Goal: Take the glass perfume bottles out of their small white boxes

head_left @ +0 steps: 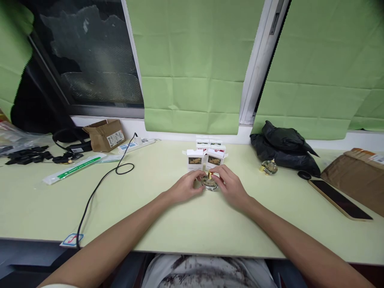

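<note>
Near the middle of the counter [168,224], the left hand [186,187] and right hand [229,185] meet around a small glass bottle [209,183] with a gold cap; the fingers of both are closed on it. It is not yet boxed. Just behind stand open white boxes [205,157]. A second bottle [269,167] waits toward the right, beside a black bag [285,150] at the far edge.

Your left hand [187,187] and right hand [230,185] meet around a small glass bottle [209,183] with a gold cap on the pale green tabletop [168,216], just before open white boxes [204,158]. A second bottle [269,167] sits near black bags [285,150].
</note>
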`<state>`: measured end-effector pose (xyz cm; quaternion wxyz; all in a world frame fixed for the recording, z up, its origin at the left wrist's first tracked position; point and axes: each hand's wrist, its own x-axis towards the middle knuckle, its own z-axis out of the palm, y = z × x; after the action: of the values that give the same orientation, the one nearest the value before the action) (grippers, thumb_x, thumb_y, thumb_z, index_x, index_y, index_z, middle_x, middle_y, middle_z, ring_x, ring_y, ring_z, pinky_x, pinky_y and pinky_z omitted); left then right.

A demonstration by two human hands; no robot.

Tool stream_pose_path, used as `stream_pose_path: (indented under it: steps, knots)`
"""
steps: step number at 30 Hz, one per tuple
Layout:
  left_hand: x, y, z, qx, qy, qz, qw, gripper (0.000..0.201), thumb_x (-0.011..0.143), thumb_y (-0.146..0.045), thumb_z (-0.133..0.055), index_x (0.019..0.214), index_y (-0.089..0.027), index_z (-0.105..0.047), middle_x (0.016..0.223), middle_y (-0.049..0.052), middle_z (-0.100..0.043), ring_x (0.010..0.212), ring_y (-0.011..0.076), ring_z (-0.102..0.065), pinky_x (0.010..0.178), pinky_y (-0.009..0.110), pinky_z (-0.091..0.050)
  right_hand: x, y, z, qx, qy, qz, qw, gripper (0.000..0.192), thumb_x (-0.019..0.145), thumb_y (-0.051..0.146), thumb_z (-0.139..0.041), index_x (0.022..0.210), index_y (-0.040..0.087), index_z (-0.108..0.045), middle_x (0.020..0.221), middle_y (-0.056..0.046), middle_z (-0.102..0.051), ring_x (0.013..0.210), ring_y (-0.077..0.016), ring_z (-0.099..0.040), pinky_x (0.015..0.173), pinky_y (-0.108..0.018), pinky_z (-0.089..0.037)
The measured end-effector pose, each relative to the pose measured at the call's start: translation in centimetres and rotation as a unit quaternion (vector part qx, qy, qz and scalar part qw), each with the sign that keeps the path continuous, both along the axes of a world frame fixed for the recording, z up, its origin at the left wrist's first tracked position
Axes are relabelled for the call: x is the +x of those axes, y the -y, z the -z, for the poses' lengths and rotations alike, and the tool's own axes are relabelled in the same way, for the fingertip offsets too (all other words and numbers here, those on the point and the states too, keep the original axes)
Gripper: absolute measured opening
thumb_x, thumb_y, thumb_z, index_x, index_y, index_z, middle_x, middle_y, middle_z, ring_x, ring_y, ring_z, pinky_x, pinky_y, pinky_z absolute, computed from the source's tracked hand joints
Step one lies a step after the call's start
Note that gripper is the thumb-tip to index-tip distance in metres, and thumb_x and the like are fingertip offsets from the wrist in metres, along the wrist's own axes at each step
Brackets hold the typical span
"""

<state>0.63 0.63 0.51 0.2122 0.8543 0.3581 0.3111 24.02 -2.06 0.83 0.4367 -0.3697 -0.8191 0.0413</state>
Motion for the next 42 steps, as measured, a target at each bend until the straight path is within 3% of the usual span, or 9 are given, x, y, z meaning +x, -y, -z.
stream_pose_path:
  steps: [7, 20, 28, 42]
  knots:
    - [0.36, 0.19, -0.02, -0.001, 0.000, -0.016, 1.000, 0.029, 0.092, -0.033, -0.067, 0.119, -0.025, -0.064, 0.107, 0.004, -0.070, 0.097, 0.0219, -0.065, 0.084, 0.034, -0.051, 0.02, 0.01, -0.01, 0.008, -0.001, -0.010, 1.000, 0.022, 0.108, 0.024, -0.047, 0.125, 0.029, -0.061, 0.115, -0.007, -0.065, 0.106, -0.0225, -0.066, 0.086, -0.036, -0.054]
    - [0.05, -0.02, 0.04, 0.003, 0.005, 0.006, 1.000, 0.037, 0.089, -0.027, -0.066, 0.127, -0.025, -0.065, 0.114, 0.005, -0.072, 0.103, 0.0235, -0.066, 0.091, 0.036, -0.053, 0.09, -0.15, -0.01, 0.005, -0.009, -0.014, 1.000, 0.023, 0.109, 0.025, -0.047, 0.126, 0.030, -0.061, 0.116, -0.008, -0.066, 0.107, -0.0239, -0.066, 0.088, -0.039, -0.056]
    - [0.17, 0.15, -0.19, 0.007, -0.002, -0.014, 1.000, 0.030, 0.092, -0.037, -0.067, 0.119, -0.024, -0.067, 0.109, 0.005, -0.071, 0.101, 0.0238, -0.066, 0.089, 0.036, -0.053, -0.09, 0.05, 0.04, -0.002, -0.017, -0.020, 1.000, 0.023, 0.109, 0.025, -0.046, 0.126, 0.029, -0.060, 0.117, -0.008, -0.064, 0.107, -0.0228, -0.066, 0.089, -0.038, -0.055]
    - [-0.09, -0.19, -0.03, 0.005, -0.008, -0.002, 1.000, 0.034, 0.091, -0.034, -0.067, 0.124, -0.025, -0.068, 0.114, 0.007, -0.072, 0.105, 0.0252, -0.066, 0.093, 0.039, -0.053, 0.03, -0.10, 0.19, 0.005, -0.018, -0.009, 1.000, 0.023, 0.108, 0.025, -0.047, 0.126, 0.030, -0.061, 0.115, -0.007, -0.066, 0.107, -0.0237, -0.067, 0.090, -0.038, -0.057]
